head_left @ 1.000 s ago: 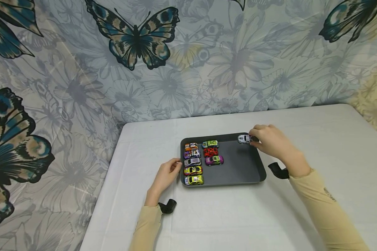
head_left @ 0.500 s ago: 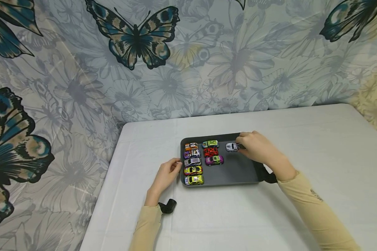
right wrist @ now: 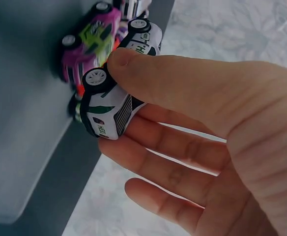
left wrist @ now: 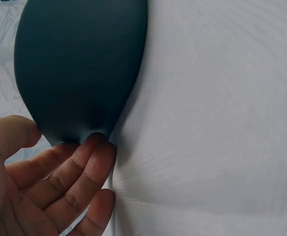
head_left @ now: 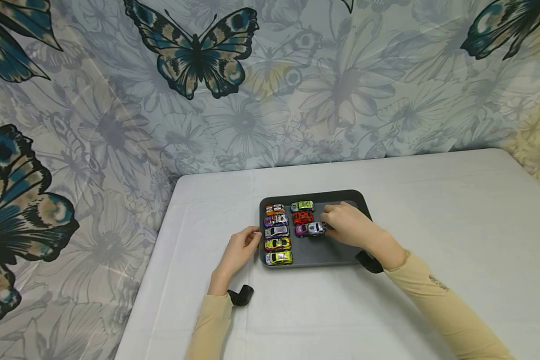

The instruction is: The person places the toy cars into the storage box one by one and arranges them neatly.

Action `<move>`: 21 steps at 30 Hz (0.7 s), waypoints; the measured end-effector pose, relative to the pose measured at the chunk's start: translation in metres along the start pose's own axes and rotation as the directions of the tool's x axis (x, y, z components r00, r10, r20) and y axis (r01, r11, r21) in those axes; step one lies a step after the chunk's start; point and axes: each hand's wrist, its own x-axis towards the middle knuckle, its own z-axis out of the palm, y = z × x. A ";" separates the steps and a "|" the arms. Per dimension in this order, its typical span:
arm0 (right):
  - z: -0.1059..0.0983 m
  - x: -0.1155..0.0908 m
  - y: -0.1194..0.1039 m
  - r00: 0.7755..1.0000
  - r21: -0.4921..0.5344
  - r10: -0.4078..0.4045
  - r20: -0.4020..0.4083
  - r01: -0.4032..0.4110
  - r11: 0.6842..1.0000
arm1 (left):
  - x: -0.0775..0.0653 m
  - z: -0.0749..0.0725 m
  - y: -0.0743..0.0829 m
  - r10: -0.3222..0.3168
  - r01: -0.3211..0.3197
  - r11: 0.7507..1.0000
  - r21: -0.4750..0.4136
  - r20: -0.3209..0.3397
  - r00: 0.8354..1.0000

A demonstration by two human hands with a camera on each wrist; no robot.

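Note:
A white toy car [right wrist: 116, 93] with black and green markings is pinched between the thumb and fingers of my right hand [head_left: 351, 225]. It is over the tray, overlapping the purple toy car [head_left: 301, 230] in the head view. Behind that stand a red toy car [head_left: 303, 217] and a green one [head_left: 302, 206]. My left hand [head_left: 240, 249] holds the left edge of the dark grey tray [head_left: 328, 259], thumb on one side and fingertips on the other, as the left wrist view shows.
A column of several toy cars, among them a yellow one [head_left: 279, 258] and a silver one [head_left: 276, 232], lines the tray's left side. The tray lies on a white-covered table [head_left: 315, 310]. Behind it hangs a butterfly-patterned cloth [head_left: 270, 125].
My right hand has carried the white toy car left and toward me, from the tray's far right corner to the purple toy car. The left hand stays at the tray's edge.

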 end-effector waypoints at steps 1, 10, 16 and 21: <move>0.001 0.000 -0.002 1.000 -0.003 -0.007 0.002 0.007 1.000 | 0.000 0.000 0.000 -0.001 0.001 1.000 0.000 0.001 1.000; 0.007 0.004 -0.013 0.998 -0.015 -0.037 0.048 0.038 0.999 | -0.001 -0.001 0.000 0.017 -0.017 1.000 -0.007 0.000 1.000; 0.013 0.007 -0.016 0.997 0.010 -0.048 0.057 0.048 0.999 | 0.000 0.000 -0.001 0.017 -0.017 1.000 -0.011 0.005 1.000; 0.016 0.009 -0.018 0.996 0.004 -0.064 0.062 0.064 0.998 | 0.000 0.000 -0.001 0.009 -0.009 1.000 -0.002 0.008 1.000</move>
